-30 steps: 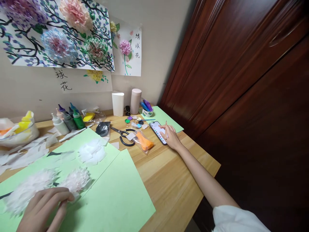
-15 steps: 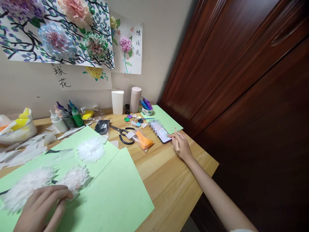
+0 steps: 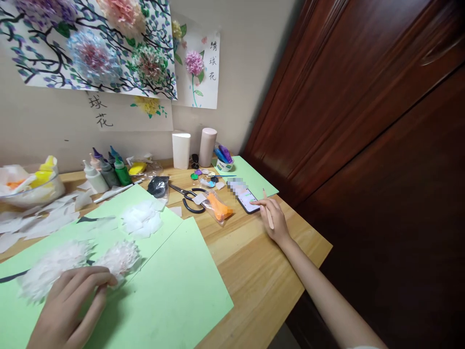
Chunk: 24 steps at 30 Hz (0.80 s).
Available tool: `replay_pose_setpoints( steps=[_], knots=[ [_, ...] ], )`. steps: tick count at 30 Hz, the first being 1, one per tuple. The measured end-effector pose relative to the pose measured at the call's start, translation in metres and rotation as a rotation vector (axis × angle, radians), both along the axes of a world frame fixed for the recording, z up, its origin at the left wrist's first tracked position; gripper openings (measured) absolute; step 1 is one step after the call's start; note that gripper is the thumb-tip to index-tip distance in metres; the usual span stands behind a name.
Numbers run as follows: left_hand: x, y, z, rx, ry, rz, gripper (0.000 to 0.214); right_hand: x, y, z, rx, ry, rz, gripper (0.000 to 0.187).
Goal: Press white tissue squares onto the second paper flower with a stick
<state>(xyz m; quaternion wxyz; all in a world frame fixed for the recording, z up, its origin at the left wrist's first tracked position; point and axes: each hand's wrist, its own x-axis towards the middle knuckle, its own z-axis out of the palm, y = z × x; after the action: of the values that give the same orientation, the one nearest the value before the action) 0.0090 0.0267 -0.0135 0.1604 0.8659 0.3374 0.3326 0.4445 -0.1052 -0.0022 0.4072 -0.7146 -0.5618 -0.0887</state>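
My left hand [image 3: 78,308] is at the lower left, thumb and fingers pinched at the near edge of a round white tissue-paper flower [image 3: 121,257]; a petal there seems to be between the fingertips. Beside it a larger white paper flower [image 3: 60,266] lies on the green paper board [image 3: 178,281], partly covered by that hand. My right hand [image 3: 276,223] grips a thin wooden stick [image 3: 270,218]. Its index finger reaches out to the lit screen of a phone [image 3: 246,198] lying flat on the table, part of which is blurred out.
Scissors [image 3: 189,196], an orange clay bag [image 3: 219,207] and a black clay packet [image 3: 158,186] lie mid-table. Paint bottles [image 3: 121,172], a bowl [image 3: 39,189] and tissue strips [image 3: 39,220] are at left. A white container [image 3: 180,150] stands by the wall; a dark wooden cabinet [image 3: 363,145] closes the right.
The view has shifted slightly, so the table things appear a little further right and higher. Both hands keep their places at the flower and the phone.
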Motion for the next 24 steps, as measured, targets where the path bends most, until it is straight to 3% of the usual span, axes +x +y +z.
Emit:
replay_pose_setpoints(
  steps=[5, 7, 10, 14, 18, 24],
  knots=[
    [0.007, -0.005, 0.013, 0.028, 0.094, 0.032, 0.015, -0.061, 0.022, 0.013, 0.071, 0.392, 0.276, 0.035],
    [0.008, -0.007, 0.016, 0.03, 0.136, 0.054, 0.015, -0.093, 0.032, 0.017, 0.009, 0.46, 0.43, 0.035],
    [0.009, -0.009, 0.018, -0.001, 0.153, 0.092, 0.016, -0.141, 0.045, 0.025, -0.166, 0.466, 0.671, 0.027],
    [0.009, -0.012, 0.02, -0.066, 0.141, 0.09, 0.015, -0.189, 0.06, 0.026, -0.246, 0.353, 0.924, 0.021],
    [0.01, -0.013, 0.021, -0.119, 0.109, 0.073, 0.013, -0.213, 0.072, 0.012, -0.191, 0.243, 1.022, 0.026],
    [0.009, -0.012, 0.023, -0.185, 0.065, 0.039, 0.015, -0.215, 0.071, -0.003, -0.091, 0.175, 1.06, 0.021]
  ],
)
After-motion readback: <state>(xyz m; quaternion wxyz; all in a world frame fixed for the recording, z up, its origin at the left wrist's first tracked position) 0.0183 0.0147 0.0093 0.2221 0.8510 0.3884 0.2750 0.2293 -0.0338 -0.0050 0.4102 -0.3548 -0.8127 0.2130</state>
